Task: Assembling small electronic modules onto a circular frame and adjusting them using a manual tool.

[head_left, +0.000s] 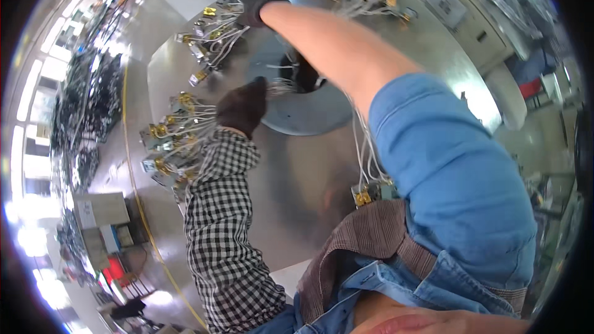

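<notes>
From my remote post I can't tell whether left grip (pixel 241 108), over the near-left cable bundle (pixel 180 141), or right grip (pixel 257 8), at the far-left cable bundle (pixel 218 37) on the bench (pixel 297 167), is closed; uneven tugging could tangle either bundle.

The left hand (pixel 241 108), dark-gloved below a checked sleeve, is at the inner ends of a left-hand bundle of white cables (pixel 198 111) with gold and silver connectors. The right hand (pixel 253 8), also gloved, reaches across to an upper cable bundle (pixel 213 42); its grip is unclear. Between them, a grey disc (pixel 303 116) lies on a metal table (pixel 297 173).
</notes>
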The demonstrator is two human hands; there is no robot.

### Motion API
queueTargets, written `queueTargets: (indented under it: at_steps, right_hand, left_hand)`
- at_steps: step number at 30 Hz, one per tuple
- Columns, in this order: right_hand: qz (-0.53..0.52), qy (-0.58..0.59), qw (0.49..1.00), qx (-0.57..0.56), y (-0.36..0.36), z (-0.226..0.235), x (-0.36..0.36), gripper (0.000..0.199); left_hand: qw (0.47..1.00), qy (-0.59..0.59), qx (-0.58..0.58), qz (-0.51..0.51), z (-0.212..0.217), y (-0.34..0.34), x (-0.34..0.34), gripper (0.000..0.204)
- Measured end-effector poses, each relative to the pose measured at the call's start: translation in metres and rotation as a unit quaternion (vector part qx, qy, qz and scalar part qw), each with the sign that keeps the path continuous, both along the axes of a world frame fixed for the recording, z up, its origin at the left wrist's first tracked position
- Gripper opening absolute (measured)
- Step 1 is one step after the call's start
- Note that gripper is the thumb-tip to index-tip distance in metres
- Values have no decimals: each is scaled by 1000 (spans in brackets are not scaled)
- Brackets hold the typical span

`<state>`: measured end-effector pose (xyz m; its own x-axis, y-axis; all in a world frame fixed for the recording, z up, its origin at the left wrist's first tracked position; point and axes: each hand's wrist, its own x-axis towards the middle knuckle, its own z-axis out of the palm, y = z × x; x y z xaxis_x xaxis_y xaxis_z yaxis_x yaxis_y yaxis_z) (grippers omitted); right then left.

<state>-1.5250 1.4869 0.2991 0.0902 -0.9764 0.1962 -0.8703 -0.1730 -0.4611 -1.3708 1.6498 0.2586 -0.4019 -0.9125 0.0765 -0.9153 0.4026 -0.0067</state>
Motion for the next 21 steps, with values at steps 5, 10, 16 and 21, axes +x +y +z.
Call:
queueTargets:
  at_steps: [5, 10, 16, 21]
  right_hand:
    - [159, 68, 982, -81, 106, 82, -99, 65]
    - [-25, 161, 984, 77, 288, 115, -253, 69]
    - [-193, -175, 947, 188, 412, -17, -296, 60]
    - [-108, -155, 974, 129, 441, -22, -241, 55]
  left_hand:
    - [986, -109, 90, 93, 25, -8, -2, 43]
    - [992, 9, -33, -124, 54, 6, -26, 73]
    - [973, 184, 129, -61, 26, 50, -150, 76]
    - [972, 76, 170, -146, 0, 9, -154, 62]
